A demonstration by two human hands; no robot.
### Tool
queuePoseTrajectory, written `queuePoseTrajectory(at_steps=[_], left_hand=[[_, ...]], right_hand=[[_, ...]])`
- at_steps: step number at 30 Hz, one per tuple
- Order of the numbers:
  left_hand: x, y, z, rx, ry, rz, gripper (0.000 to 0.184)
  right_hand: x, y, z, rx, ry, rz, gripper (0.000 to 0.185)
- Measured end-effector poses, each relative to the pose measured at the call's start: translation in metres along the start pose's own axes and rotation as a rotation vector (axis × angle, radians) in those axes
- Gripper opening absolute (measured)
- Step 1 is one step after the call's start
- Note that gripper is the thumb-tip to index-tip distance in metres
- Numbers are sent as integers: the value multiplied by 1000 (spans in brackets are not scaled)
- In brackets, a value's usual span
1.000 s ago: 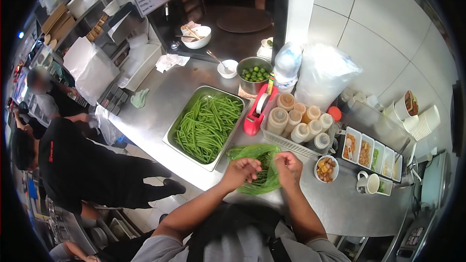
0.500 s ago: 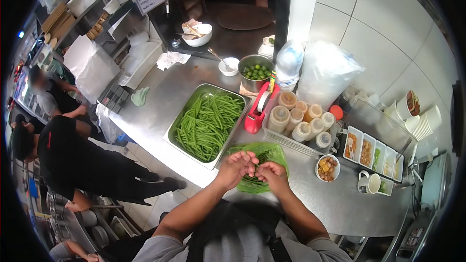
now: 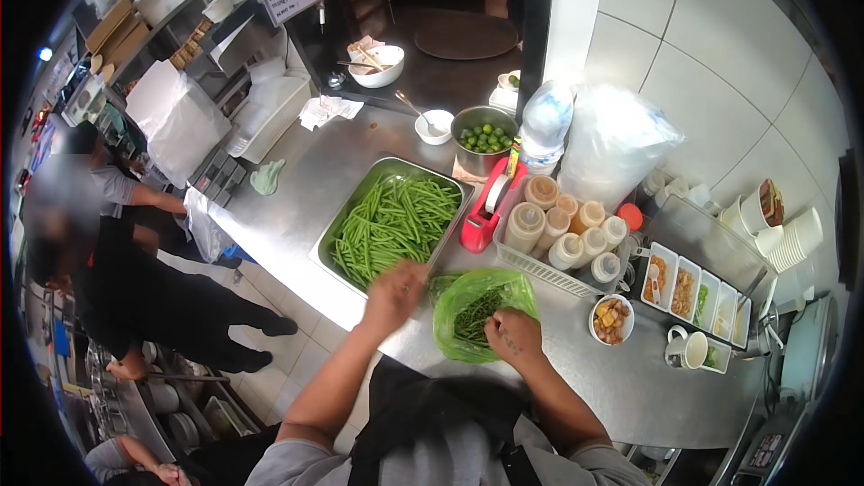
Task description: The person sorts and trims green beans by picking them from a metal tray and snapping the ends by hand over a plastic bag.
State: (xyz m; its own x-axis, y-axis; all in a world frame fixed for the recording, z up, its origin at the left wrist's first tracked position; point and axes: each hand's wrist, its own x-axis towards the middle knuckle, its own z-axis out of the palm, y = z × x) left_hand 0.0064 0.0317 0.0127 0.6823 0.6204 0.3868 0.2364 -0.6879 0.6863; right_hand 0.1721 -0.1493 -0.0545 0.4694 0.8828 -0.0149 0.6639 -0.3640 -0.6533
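Observation:
My left hand point(image 3: 396, 295) is over the near right edge of a steel tray point(image 3: 317, 252) heaped with green beans point(image 3: 391, 220). It is blurred, and I cannot make out its fingers or anything in them. My right hand point(image 3: 514, 335) is closed at the right side of a green plastic bag point(image 3: 517, 288), its fingers curled over the opening. Whatever it may hold is hidden. Thin dark green pieces point(image 3: 474, 313) lie inside the open bag.
Beyond the bag stand a red tape dispenser point(image 3: 477, 232) and a basket point(image 3: 549, 267) of sauce bottles. A bowl of food point(image 3: 611, 319), a mug point(image 3: 694, 350) and a condiment tray point(image 3: 670, 310) are to the right. Co-workers point(image 3: 171, 306) stand at the left.
My hands, together over the bag half a second ago, have parted. The left has moved left to the tray's edge; the right stays by the bag, which shows more of its contents.

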Motion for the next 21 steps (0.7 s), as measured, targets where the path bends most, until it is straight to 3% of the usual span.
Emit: queuePoseTrajectory(at_steps=[3,6,7,10,11,12,13,15,18,19,21], left_hand=[[18,-50,-19,106,4,-140,26],[20,-90,-22,220,-104,-368,42],[16,-92,-17,235,-87,-328,50],[-3,-39,12,-19,-70,-122,32],[-17,-35,34,-263,-159,-23,28],[-24,-39,61,-280,-165,303,25],[-36,-1,68,-383,-246,180,22],[-50,0,104,-372,-429,366,20],[-57,-5,113,-383,-295,390,20],[-57,-7,110,-371,-281,389,20],[-60,-11,99,-148,-464,68,18]], right_hand=[[12,9,2,-91,31,-57,11],[33,36,24,-139,194,-304,24],[43,51,37,-168,197,-363,28],[46,32,28,-182,140,-316,31],[48,29,28,-195,144,-365,33],[50,25,26,-212,148,-406,35],[49,16,23,-264,194,-440,30],[49,27,34,-308,238,-509,24],[60,54,43,-318,198,-541,34],[54,44,34,-299,119,-442,39],[46,25,19,-212,41,-316,42]])
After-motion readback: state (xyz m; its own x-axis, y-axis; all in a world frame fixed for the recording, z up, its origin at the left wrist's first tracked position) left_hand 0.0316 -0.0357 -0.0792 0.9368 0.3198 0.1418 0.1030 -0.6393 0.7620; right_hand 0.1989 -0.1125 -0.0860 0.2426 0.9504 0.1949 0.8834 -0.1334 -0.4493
